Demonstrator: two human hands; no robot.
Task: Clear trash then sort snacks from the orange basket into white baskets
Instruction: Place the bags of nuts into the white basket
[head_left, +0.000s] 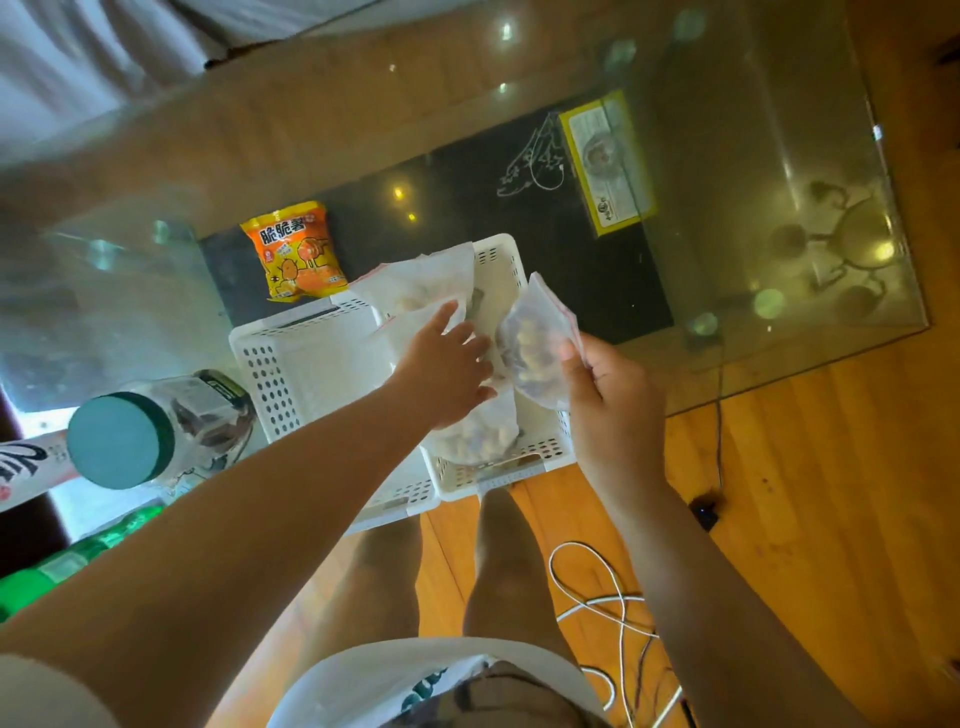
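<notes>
Your right hand (605, 384) pinches a clear zip bag of nuts (535, 353) by its rim, thumb & fingers curled on it, held up just over the right-hand white basket (498, 475); from that hand the bag hangs toward 10 o'clock, long axis running approx 1-to-7 o'clock; your left hand (447, 364) reaches in from 7 o'clock w/ fingers straight, resting on 1 of the other clear bags (421, 283) already lying in the same basket; it grips nothing. A 2nd white basket (270, 369) sits touching at 9 o'clock, looks bare inside. Orange chip packet (293, 252) lies on the glass counter (753, 171) at 11 o'clock from the baskets, nearer your left hand; probably left takes it. Orange basket not in view.
</notes>
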